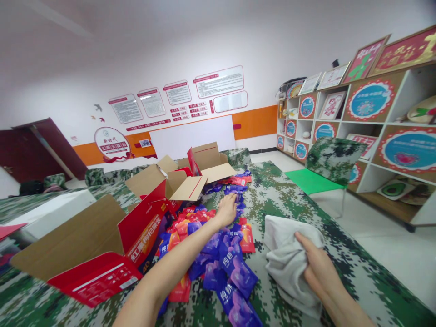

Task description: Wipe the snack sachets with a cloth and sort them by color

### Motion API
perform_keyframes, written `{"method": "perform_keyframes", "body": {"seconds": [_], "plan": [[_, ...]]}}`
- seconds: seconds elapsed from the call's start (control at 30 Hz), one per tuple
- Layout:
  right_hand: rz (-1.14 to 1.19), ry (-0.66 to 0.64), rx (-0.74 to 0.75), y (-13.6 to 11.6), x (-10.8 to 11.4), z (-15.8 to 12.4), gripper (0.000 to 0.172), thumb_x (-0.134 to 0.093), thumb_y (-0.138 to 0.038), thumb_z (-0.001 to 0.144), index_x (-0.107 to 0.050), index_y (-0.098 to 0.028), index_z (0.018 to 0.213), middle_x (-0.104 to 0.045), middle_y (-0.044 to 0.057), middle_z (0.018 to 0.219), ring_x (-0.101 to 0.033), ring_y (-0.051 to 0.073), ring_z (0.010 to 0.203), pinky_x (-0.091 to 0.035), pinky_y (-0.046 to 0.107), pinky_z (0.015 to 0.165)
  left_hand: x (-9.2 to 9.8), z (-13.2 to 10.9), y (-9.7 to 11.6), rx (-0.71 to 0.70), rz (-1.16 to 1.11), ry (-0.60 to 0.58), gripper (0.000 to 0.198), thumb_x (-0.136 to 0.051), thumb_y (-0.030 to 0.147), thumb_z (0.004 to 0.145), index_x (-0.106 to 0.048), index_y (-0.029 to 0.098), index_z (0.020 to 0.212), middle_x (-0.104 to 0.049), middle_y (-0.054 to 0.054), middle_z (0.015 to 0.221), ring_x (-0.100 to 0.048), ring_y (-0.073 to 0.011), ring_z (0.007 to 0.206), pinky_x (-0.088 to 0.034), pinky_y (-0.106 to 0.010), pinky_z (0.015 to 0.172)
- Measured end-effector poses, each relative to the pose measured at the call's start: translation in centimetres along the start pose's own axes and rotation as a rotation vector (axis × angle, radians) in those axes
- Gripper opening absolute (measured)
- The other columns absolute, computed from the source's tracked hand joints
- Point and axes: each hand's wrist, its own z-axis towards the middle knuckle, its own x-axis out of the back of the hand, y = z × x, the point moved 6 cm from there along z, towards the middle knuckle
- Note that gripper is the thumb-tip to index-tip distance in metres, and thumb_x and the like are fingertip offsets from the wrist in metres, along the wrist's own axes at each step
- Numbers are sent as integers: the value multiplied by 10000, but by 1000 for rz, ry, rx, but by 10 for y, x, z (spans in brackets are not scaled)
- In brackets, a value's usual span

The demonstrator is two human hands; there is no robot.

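Note:
My left hand (226,210) reaches far out over a heap of purple and red sachets (218,254) spread on the camouflage-covered table (289,200). Its fingers curl down onto a purple sachet at the far part of the heap; whether it grips one is hidden. My right hand (318,268) is closed on a crumpled white cloth (288,259) that rests on the table to the right of the sachets.
Three open red-and-brown cardboard boxes (102,245) (170,184) (207,161) stand left and behind the heap. A white box (51,213) lies at the far left. A camouflage-covered chair (335,156) with a green seat and shelves (374,127) stand at the right.

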Motion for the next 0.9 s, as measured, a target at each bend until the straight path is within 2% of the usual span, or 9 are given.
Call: {"method": "perform_keyframes", "body": {"seconds": [0.17, 0.3, 0.4, 0.47, 0.6, 0.7, 0.77, 0.83, 0.9], "plan": [[84, -82, 12, 6, -1, 10, 298, -647, -202, 663, -624, -150, 956, -703, 33, 871, -649, 198, 866, -532, 311, 783, 37, -39, 43, -100, -290, 94, 432, -350, 212, 858, -397, 207, 1287, -398, -41, 1353, -306, -145, 1256, -184, -347, 1084], [142, -107, -5, 6, -1, 13, 309, -617, -202, 689, -618, -172, 997, -700, 23, 902, -639, 181, 897, -507, 320, 820, 50, -68, 79, -91, -706, 50, 456, -398, 282, 855, -381, 244, 1310, -328, -28, 1406, -249, -164, 1307, -184, -358, 1093], [107, -193, -54, 2, -4, 14, 270, -562, -273, 740, -632, -151, 970, -701, 60, 898, -639, 204, 895, -490, 389, 830, 36, -89, 104, -12, -1095, -29, 473, -442, 346, 841, -402, 250, 1302, -327, -26, 1409, -258, -174, 1309, -237, -336, 1076], [66, -222, -19, -5, -4, 14, 263, -535, -307, 759, -644, -152, 940, -702, 75, 892, -639, 219, 890, -473, 434, 836, 21, -100, 116, 76, -1287, -60, 477, -483, 366, 820, -435, 249, 1281, -338, -25, 1404, -275, -175, 1302, -246, -319, 1072], [8, -200, 84, -18, -2, 12, 239, -557, -331, 747, -654, -189, 912, -708, 66, 884, -634, 227, 895, -447, 469, 850, -12, -112, 122, 292, -1532, -16, 465, -574, 379, 761, -530, 217, 1194, -470, -59, 1308, -428, -180, 1198, -327, -296, 1013], [-6, -210, 81, -16, -6, 8, 266, -564, -358, 738, -653, -180, 914, -708, 69, 880, -632, 235, 902, -444, 477, 840, -35, -112, 113, 472, -1629, 108, 384, -640, 404, 696, -625, 136, 971, -653, -88, 956, -602, -157, 865, -457, -271, 800], [7, -228, 48, -11, -10, 5, 311, -545, -402, 746, -650, -167, 919, -707, 74, 870, -636, 241, 888, -453, 479, 823, -47, -111, 106, 567, -1657, 196, 365, -711, 391, 615, -607, 125, 842, -632, -28, 704, -582, -109, 644, -458, -227, 647], [16, -258, -9, -6, -12, 3, 352, -531, -440, 750, -647, -154, 921, -708, 81, 856, -644, 242, 862, -467, 469, 805, -56, -110, 105, 625, -1677, 200, 407, -759, 371, 540, -574, 132, 813, -562, 30, 568, -517, -71, 509, -416, -190, 539], [5, -269, -58, -2, -11, 3, 355, -543, -441, 744, -643, -147, 917, -709, 80, 828, -653, 238, 820, -486, 448, 781, -63, -110, 109, 642, -1673, 117, 421, -763, 387, 521, -563, 123, 780, -521, 47, 504, -466, -53, 439, -374, -173, 476]]}}
